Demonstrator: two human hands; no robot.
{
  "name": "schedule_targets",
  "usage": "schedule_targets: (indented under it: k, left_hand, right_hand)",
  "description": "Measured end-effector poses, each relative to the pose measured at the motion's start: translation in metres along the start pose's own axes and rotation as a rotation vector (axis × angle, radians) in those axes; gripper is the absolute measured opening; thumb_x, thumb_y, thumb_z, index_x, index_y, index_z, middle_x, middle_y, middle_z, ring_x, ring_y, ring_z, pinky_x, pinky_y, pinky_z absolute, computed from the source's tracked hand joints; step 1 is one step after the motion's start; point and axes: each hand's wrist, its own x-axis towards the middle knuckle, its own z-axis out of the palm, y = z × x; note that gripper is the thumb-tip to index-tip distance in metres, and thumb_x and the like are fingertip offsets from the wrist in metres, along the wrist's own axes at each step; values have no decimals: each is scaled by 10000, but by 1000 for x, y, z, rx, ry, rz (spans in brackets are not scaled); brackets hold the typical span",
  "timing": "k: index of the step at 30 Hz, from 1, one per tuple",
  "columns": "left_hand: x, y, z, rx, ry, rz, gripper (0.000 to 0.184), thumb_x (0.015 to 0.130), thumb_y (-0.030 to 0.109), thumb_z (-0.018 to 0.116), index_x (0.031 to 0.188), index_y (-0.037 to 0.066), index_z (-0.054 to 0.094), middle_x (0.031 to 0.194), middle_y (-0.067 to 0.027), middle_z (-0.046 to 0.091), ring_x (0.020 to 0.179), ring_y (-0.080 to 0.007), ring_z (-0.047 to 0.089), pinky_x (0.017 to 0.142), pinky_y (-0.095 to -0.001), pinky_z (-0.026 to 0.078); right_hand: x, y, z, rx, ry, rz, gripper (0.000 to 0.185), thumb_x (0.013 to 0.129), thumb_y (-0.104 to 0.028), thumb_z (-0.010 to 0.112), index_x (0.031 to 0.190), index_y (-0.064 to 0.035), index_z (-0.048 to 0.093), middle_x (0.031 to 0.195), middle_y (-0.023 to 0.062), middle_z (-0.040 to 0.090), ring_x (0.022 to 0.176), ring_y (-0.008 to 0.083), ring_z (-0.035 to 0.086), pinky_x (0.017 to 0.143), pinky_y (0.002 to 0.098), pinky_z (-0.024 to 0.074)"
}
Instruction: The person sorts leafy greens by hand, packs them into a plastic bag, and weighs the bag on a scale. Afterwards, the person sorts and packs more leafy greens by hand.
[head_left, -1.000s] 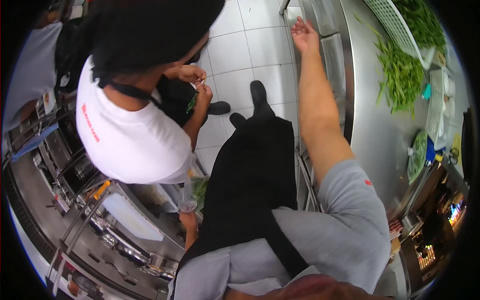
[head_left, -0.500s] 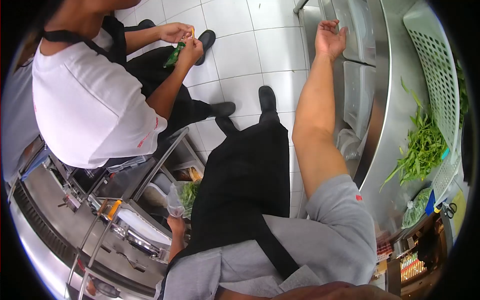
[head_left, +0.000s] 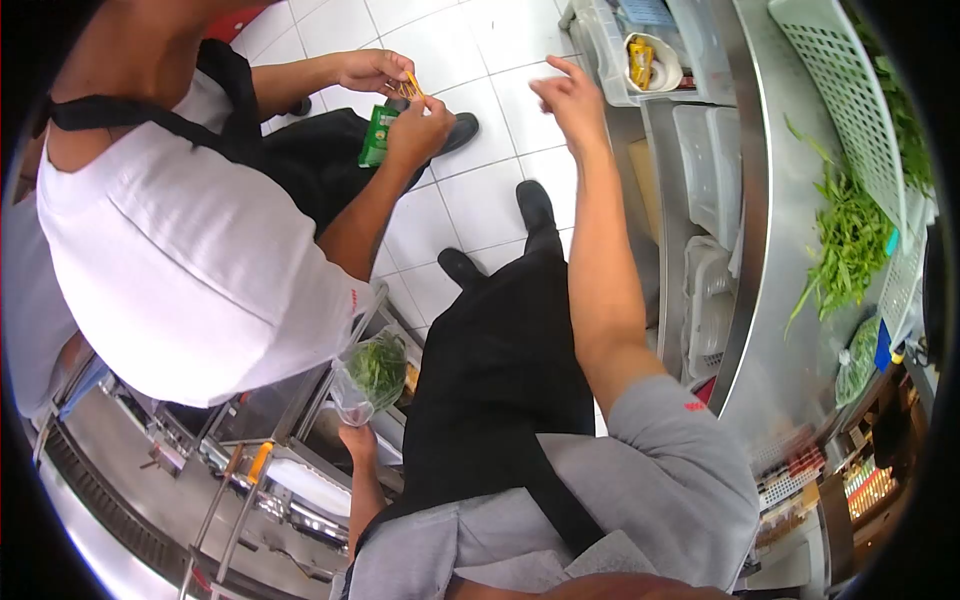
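Nearest me, left of centre in the lower half of the frame, my left hand (head_left: 357, 440) is closed round the gathered end of a clear bag of greens (head_left: 374, 374). At upper centre, my right hand (head_left: 572, 100) stretches over the tiled floor (head_left: 508, 112), fingers loosely parted, near a clear plastic bin (head_left: 606, 72).

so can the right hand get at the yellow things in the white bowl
Probably yes: the right hand looks empty and appears near the clear bin holding the white bowl. Nothing visible blocks the yellow things, though depth is hard to judge.
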Motion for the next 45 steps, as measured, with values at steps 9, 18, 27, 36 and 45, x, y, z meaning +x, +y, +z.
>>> schedule_targets:
  k: [9, 18, 27, 36, 45]
  left_hand:
    - [13, 1, 10, -67, -24, 61, 232, 925, 158, 639, 967, -56, 718, 841, -264, 710, 810, -346, 716, 681, -440, 502]
    - [0, 6, 1, -122, -74, -13, 242, 922, 183, 662, 999, -37, 728, 843, -229, 721, 805, -282, 716, 691, -415, 502]
    - [-6, 5, 2, -51, -45, -6, 242, 930, 187, 644, 975, -37, 725, 847, -249, 712, 817, -335, 710, 688, -440, 499]
    - [-16, 7, 0, -30, -41, -31, 248, 938, 190, 626, 951, -38, 723, 850, -268, 702, 829, -388, 704, 686, -466, 496]
    - [-22, 4, -2, 19, -30, -32, 258, 948, 198, 607, 930, -33, 722, 860, -283, 696, 851, -432, 700, 689, -491, 493]
  right_hand:
    - [41, -78, -106, -1186, 49, -111, 417, 953, -197, 455, 1299, -244, 684, 1196, 192, 690, 1109, 408, 652, 969, 445, 519]
    - [61, -68, -121, -1237, 72, 151, 456, 922, -252, 492, 1345, -217, 658, 1079, 194, 736, 805, 327, 710, 680, 418, 563]
    - [49, -97, -101, -1250, 361, 129, 344, 887, -370, 663, 1037, -77, 764, 1061, 224, 730, 952, 389, 727, 783, 491, 577]
    - [49, -81, -107, -1132, 346, -40, 340, 906, -343, 645, 1078, -60, 724, 1079, 222, 718, 993, 390, 704, 816, 485, 556]
    - [44, -78, -109, -1067, 380, -99, 340, 928, -316, 623, 1149, -64, 684, 1112, 221, 703, 1046, 394, 676, 863, 477, 533]
